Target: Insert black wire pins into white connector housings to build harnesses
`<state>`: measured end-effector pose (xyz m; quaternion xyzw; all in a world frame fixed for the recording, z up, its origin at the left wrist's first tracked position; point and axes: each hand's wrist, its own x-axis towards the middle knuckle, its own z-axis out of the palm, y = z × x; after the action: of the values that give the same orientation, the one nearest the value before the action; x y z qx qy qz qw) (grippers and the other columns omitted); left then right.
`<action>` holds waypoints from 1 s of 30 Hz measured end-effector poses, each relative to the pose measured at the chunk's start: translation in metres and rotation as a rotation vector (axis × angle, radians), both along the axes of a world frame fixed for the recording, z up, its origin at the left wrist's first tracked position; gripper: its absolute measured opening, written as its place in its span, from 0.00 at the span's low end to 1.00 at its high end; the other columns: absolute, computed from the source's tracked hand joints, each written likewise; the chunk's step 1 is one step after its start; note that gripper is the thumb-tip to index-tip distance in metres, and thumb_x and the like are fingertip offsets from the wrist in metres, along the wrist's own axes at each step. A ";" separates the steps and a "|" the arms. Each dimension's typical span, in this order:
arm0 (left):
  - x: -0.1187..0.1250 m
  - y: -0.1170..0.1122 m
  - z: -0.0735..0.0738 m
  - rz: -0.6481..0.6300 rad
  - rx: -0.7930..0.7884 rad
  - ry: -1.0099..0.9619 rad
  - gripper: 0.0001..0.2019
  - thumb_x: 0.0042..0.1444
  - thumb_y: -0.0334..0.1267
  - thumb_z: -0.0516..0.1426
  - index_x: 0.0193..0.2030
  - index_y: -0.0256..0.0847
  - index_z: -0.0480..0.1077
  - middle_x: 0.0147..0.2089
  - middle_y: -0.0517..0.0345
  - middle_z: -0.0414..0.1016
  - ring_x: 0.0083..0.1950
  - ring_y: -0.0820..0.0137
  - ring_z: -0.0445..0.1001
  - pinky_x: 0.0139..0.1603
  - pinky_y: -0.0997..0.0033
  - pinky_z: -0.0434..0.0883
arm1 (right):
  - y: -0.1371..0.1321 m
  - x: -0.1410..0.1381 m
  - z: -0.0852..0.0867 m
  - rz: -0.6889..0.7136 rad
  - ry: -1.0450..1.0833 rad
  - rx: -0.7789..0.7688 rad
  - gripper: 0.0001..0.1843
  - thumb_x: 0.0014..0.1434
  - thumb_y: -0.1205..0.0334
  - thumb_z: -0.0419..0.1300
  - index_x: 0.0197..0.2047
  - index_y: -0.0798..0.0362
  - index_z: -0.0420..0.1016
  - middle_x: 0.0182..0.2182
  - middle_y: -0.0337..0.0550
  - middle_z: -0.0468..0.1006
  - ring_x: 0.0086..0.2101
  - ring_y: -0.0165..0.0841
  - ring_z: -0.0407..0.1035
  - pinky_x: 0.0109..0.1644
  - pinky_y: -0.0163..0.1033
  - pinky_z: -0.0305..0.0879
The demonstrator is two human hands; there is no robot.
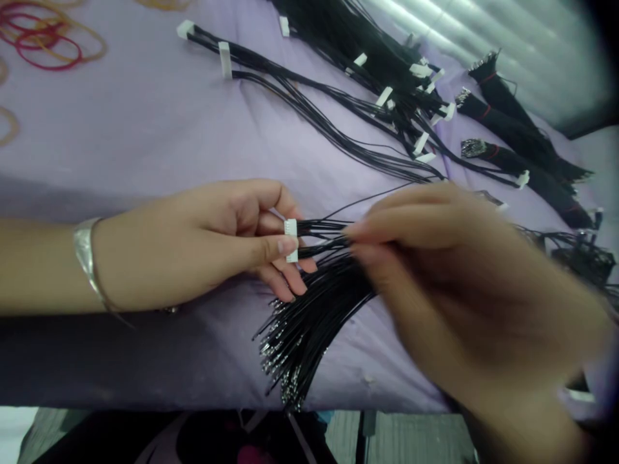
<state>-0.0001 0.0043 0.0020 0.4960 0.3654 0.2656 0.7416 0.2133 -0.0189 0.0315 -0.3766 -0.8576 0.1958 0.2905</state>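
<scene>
Between the thumb and fingers of my left hand [242, 238] is a white connector housing [291, 229], held upright. Several black wires [319, 225] run out of its right side. My right hand [449, 277], smeared by motion, has thumb and forefinger pinched together over these wires, a short way right of the housing; whether it grips one of them I cannot make out. Under both hands lies a thick bundle of loose black wires [309, 322] with shiny metal terminals at their lower left ends.
Wired harnesses with white connectors [384, 96] are heaped at the back. Tied wire bundles [503, 119] lie at the right. Red and yellow rubber bands [48, 48] sit at the far left on the lilac cloth [145, 116]. The table's front edge runs along the bottom.
</scene>
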 end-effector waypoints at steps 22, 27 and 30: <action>0.000 -0.002 -0.002 -0.052 0.050 -0.013 0.05 0.58 0.29 0.53 0.41 0.33 0.67 0.32 0.59 0.79 0.36 0.68 0.81 0.40 0.70 0.77 | 0.003 -0.011 -0.019 -0.137 0.027 -0.117 0.13 0.58 0.69 0.60 0.44 0.48 0.62 0.35 0.38 0.76 0.33 0.30 0.73 0.33 0.35 0.70; -0.002 -0.001 -0.003 -0.067 0.061 0.001 0.06 0.59 0.30 0.52 0.41 0.32 0.67 0.32 0.59 0.77 0.35 0.69 0.79 0.38 0.71 0.77 | 0.002 -0.015 -0.018 -0.148 0.020 -0.034 0.11 0.58 0.70 0.60 0.41 0.47 0.63 0.33 0.37 0.75 0.30 0.30 0.72 0.32 0.36 0.70; -0.003 -0.001 -0.003 -0.077 0.059 -0.009 0.04 0.59 0.31 0.53 0.41 0.35 0.66 0.32 0.57 0.77 0.35 0.69 0.79 0.38 0.72 0.78 | 0.000 -0.019 -0.015 -0.196 -0.071 0.031 0.09 0.59 0.69 0.60 0.39 0.47 0.65 0.31 0.36 0.75 0.28 0.28 0.71 0.33 0.35 0.70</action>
<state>-0.0028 0.0031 -0.0010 0.5302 0.3346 0.2496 0.7381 0.1942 -0.0189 0.0170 -0.4610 -0.8293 0.1398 0.2832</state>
